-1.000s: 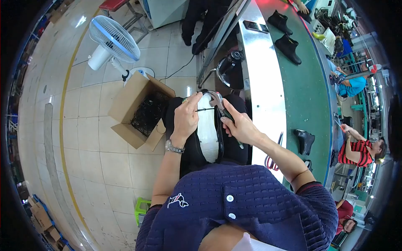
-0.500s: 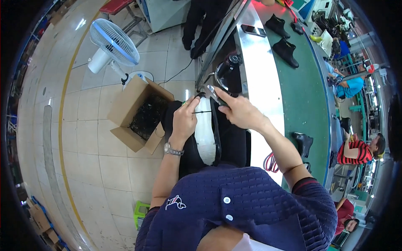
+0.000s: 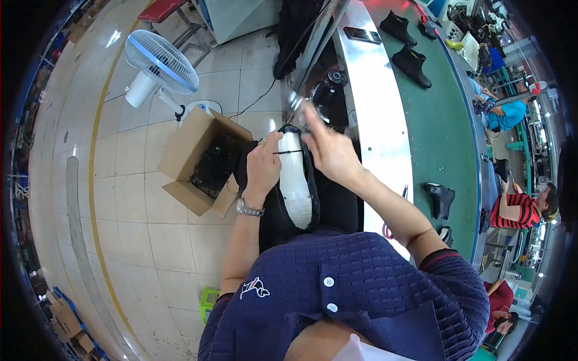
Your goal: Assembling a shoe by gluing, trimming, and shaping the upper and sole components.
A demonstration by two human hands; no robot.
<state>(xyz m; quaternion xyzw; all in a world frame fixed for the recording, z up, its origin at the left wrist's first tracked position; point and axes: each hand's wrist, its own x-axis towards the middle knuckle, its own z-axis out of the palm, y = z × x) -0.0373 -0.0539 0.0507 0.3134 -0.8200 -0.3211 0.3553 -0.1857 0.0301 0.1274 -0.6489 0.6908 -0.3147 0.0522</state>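
Across my lap lies a black shoe upper on a last, its pale white underside (image 3: 294, 180) turned up and a thin dark cord crossing it near the far end. My left hand (image 3: 263, 165) grips the shoe's left edge near that far end, fingers closed on the black rim. Above the shoe's far right side, my right hand (image 3: 334, 155) is wrapped round a hand tool with a shiny metal head (image 3: 295, 99). Motion blurs the tool, and my fingers hide most of its handle, so its exact kind is unclear. Its head is apart from the shoe.
An open cardboard box (image 3: 188, 141) with black scraps stands at my left beside a fan (image 3: 161, 63). On my right runs a metal ledge (image 3: 385, 120), then a green belt (image 3: 430, 132) carrying black boots (image 3: 411, 65). A phone (image 3: 362, 35) lies on the ledge.
My right hand has raised the tool up and away from the shoe's far end. The left hand stays at the shoe's edge, slightly lower on it.
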